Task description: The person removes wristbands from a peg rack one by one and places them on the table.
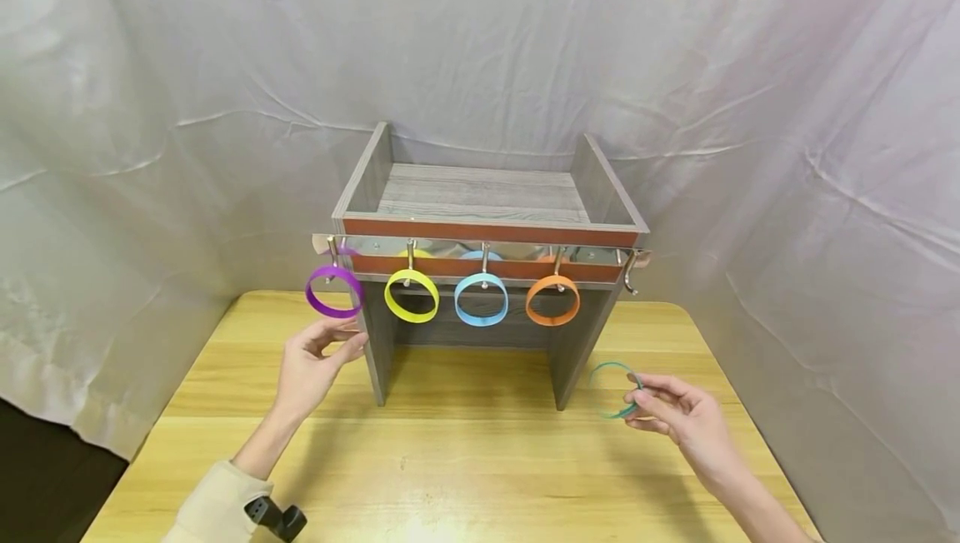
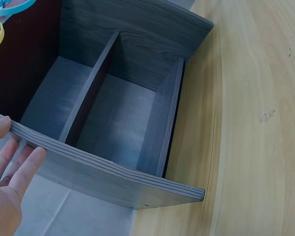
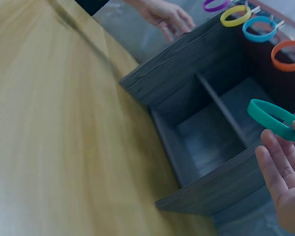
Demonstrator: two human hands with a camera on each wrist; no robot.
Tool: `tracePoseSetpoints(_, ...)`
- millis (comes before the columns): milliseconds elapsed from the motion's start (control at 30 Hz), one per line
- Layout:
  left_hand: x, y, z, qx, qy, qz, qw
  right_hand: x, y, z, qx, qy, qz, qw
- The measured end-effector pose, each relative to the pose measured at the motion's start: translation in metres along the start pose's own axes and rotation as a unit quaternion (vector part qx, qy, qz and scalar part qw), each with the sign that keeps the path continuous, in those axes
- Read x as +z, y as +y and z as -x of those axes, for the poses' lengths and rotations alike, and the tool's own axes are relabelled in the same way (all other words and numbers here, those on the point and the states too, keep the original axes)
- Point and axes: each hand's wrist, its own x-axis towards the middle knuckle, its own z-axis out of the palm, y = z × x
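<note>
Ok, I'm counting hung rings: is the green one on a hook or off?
Off: the right hand pinches the green ring, clear of the rail and its bare rightmost hook.

I see two arms reaching in from the near side, held well apart. The left forearm point(image 1: 264, 447) leaves a cream sleeve point(image 1: 213, 500) and slants far and to the right; its left hand point(image 1: 313, 362) is relaxed, fingers point(image 2: 28, 169) lightly bent, thumb point(image 1: 349, 349) apart from them. The bare right forearm point(image 1: 761, 503) slants far and leftward, the right hand point(image 1: 686, 416) pinching between thumb and fingertips, its lower fingers point(image 3: 273, 167) extended loosely.
</note>
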Motion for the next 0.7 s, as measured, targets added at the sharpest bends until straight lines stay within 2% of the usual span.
tracePoseSetpoints(333, 0.0, -0.001, 0.001, 0.0, 0.003, -0.006, 1.0, -0.001, 0.033, 0.009, 0.051, -0.001, -0.002, 0.9987)
tracePoseSetpoints(600, 0.0, -0.002, 0.0, 0.001, 0.002, 0.0, 1.0, -0.003, 0.054, 0.015, 0.141, 0.011, 0.036, 0.9893)
tracePoseSetpoints(700, 0.0, -0.002, 0.0, 0.0, 0.003, 0.001, 1.0, -0.003, 0.063, 0.016, 0.172, -0.001, 0.042, 0.9842)
